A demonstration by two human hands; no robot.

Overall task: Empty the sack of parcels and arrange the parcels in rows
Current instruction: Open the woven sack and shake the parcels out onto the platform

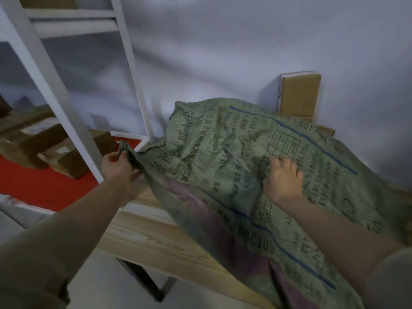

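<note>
While the green woven sack [223, 166] lies bulging across the wooden counter [156, 239], its parcels appear unemptied. Left hand [118, 163] grips a bunched corner; right hand [283, 177] clutches the cloth mid-body. One cardboard parcel [298, 94] stands behind against the wall; no rows visible yet.
</note>
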